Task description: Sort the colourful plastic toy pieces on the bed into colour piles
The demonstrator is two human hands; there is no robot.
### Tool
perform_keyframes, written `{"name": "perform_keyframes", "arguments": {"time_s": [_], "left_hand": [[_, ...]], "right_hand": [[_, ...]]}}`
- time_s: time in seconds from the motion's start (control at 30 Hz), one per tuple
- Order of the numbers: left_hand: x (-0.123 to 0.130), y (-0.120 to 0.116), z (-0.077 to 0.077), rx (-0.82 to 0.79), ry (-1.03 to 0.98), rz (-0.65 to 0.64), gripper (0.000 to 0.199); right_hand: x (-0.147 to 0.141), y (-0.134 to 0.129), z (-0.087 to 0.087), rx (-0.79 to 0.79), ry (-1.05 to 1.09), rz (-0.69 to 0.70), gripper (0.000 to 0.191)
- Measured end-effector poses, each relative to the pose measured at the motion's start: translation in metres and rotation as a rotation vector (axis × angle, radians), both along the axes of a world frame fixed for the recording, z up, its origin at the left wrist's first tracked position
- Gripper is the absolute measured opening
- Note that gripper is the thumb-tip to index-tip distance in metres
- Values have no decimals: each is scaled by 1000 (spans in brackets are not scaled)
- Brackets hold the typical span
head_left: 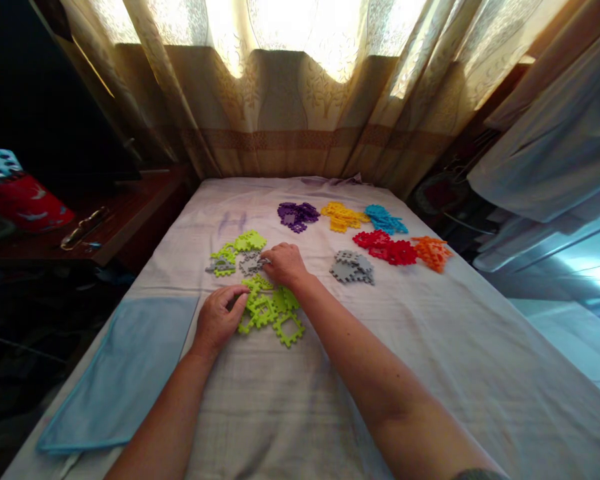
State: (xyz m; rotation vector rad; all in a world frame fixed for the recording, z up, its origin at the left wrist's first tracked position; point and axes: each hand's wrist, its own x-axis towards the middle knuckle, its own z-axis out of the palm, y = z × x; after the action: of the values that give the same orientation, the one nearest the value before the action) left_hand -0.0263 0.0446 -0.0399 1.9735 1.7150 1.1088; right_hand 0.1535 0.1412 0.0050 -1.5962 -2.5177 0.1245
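Lime-green interlocking puzzle pieces lie in a loose heap between my two hands. At the heap's left edge my left hand rests with its thumb and fingers curved and apart; whether the tips touch a green piece is hard to see. My right hand reaches over the back of the heap, its fingertips closed on a grey puzzle piece. Beside it more grey pieces lie on the sheet. Farther left, another group of green pieces has a grey piece on it.
Toward the back are purple, yellow and blue heaps. Red, orange and grey heaps lie right. A light-blue cloth item lies at left. A curtain hangs behind.
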Motion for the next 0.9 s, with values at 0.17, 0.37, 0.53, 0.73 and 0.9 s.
{"name": "perform_keyframes", "arguments": {"time_s": [0.17, 0.37, 0.53, 0.73, 0.9], "left_hand": [[0, 0, -1, 5, 4, 3, 32], [0, 0, 2, -15, 20, 6, 32], [0, 0, 3, -9, 24, 5, 32], [0, -1, 5, -10, 30, 4, 31], [0, 0, 4, -8, 29, 6, 32]], "right_hand": [[38, -14, 5, 75, 86, -172, 25], [108, -33, 3, 199, 97, -423, 19], [132, -37, -7, 266, 120, -487, 18], [132, -38, -10, 261, 163, -479, 19], [135, -38, -1, 261, 220, -473, 23]]}}
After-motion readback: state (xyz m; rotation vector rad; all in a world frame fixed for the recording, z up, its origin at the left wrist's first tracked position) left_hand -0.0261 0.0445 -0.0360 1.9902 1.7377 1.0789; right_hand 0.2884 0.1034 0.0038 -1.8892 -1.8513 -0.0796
